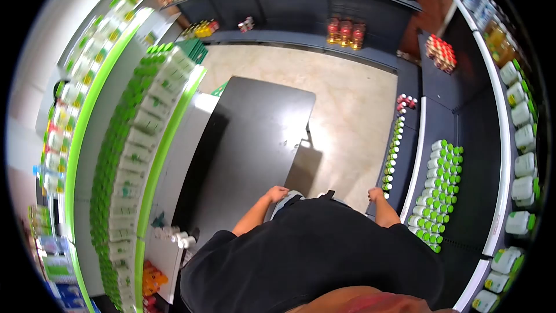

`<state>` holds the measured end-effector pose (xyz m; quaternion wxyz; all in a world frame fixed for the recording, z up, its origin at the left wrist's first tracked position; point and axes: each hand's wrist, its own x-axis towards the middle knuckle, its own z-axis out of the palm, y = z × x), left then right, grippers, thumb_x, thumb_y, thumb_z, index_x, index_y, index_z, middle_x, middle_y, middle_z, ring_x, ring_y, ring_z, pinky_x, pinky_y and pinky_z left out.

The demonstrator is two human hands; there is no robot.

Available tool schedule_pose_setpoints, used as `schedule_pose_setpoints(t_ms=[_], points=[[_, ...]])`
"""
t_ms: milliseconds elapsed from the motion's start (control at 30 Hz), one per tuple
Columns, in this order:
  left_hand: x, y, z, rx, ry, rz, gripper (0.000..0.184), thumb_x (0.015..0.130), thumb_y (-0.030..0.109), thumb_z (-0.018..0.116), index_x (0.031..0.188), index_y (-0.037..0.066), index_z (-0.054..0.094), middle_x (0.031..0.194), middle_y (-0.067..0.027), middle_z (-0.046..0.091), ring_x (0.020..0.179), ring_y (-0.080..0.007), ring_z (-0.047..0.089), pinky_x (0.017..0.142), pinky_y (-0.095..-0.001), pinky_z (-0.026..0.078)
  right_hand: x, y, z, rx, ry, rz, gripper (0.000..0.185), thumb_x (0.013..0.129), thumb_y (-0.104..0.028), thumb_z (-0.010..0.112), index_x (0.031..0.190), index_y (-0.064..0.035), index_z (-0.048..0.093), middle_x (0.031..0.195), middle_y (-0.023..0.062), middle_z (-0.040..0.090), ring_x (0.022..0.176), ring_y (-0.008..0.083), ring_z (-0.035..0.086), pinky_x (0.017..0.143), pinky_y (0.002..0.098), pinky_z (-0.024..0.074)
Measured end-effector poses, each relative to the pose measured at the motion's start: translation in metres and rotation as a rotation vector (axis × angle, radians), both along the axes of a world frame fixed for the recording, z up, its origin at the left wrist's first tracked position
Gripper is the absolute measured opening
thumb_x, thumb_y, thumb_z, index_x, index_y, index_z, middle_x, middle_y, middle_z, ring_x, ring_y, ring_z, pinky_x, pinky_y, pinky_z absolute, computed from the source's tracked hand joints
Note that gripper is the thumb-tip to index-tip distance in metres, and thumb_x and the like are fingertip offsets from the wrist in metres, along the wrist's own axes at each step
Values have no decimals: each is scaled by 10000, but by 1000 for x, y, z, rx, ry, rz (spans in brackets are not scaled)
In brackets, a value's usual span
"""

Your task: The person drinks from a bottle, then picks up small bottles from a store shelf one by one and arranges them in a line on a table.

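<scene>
Both your hands looked kinda curled, couldn't tell if gripping anything: left hand [278, 193] by the black table [249, 122], right hand [375, 193] just beside green-capped white bottles [391, 163] lining the low shelf [406, 151].

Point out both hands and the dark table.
Left hand [278, 193]: head view, middle of the hand.
Right hand [375, 193]: head view, middle of the hand.
Dark table [255, 125]: head view, bare top.
</scene>
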<state>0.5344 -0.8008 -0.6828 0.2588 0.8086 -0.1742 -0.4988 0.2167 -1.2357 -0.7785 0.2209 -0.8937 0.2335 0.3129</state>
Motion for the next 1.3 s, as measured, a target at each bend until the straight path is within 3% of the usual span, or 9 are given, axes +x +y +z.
schedule_pose_setpoints(t_ms=[33, 200, 267, 500, 667, 800, 867, 1233, 1300], points=[[8, -17, -2, -48, -56, -25, 430, 788, 326, 576, 1129, 77, 654, 916, -88, 701, 766, -181, 649, 755, -311, 508, -17, -9, -10, -153, 26, 381, 217, 746, -223, 659, 894, -66, 684, 853, 68, 698, 683, 240, 666, 572, 375, 529], [49, -98, -3, 10, -1, -135, 436, 790, 337, 576, 1108, 46, 642, 1014, -116, 680, 914, -192, 644, 851, -301, 487, -44, 14, -50, -53, 225, 141, 250, 735, -241, 686, 936, -92, 688, 956, 112, 684, 864, 286, 657, 717, 391, 544], [67, -123, -31, -29, 105, -206, 392, 796, 322, 599, 1052, 31, 653, 1025, -119, 679, 938, -191, 638, 863, -302, 482, -54, 38, -118, 652, 80, -1176, 206, 852, -228, 556, 999, -124, 656, 880, 58, 688, 684, 223, 667, 548, 450, 529], [133, -243, -56, -19, -14, -435, 338, 802, 298, 643, 1017, 38, 667, 1018, -128, 681, 925, -210, 632, 845, -307, 486, 37, 41, -44, 329, -132, -345, 216, 811, -255, 587, 879, -83, 699, 854, 93, 693, 800, 213, 650, 752, 345, 498], [205, -336, -79, -158, 126, -402, 328, 791, 289, 642, 1016, 51, 659, 888, -75, 670, 758, -163, 592, 689, -309, 493, 100, -62, 46, 416, 60, -1247, 214, 848, -233, 534, 832, -68, 668, 753, 65, 660, 623, 193, 628, 585, 370, 499], [273, -388, -94, -151, 408, -189, 334, 852, 276, 556, 1150, 127, 584, 945, -46, 651, 798, -154, 603, 664, -309, 470, 126, -156, -3, -32, -140, -554, 228, 866, -222, 507, 760, -63, 631, 693, 84, 638, 522, 204, 591, 515, 364, 480], [295, -412, -38, 27, 518, 20, 402, 862, 356, 525, 1208, 153, 557, 1052, -53, 652, 855, -143, 618, 694, -281, 452, 175, -164, 31, 375, -463, -1431, 159, 880, -229, 548, 858, -96, 633, 725, 55, 644, 531, 155, 594, 416, 316, 416], [371, -497, -35, 235, 808, 134, 512, 930, 421, 360, 1246, 27, 446, 1102, -70, 672, 918, -165, 643, 744, -301, 446, 226, -211, 64, 634, -236, -1470, 195, 861, -259, 584, 943, -83, 605, 773, 68, 632, 587, 179, 598, 493, 305, 476], [378, -499, -40, 245, 849, 67, 496, 934, 419, 359, 1240, 37, 439, 1093, -73, 675, 914, -176, 646, 766, -331, 443, 150, -233, -57, 1020, -170, -1451, 174, 862, -295, 540, 908, -134, 586, 745, 12, 601, 537, 167, 534, 524, 278, 431]])
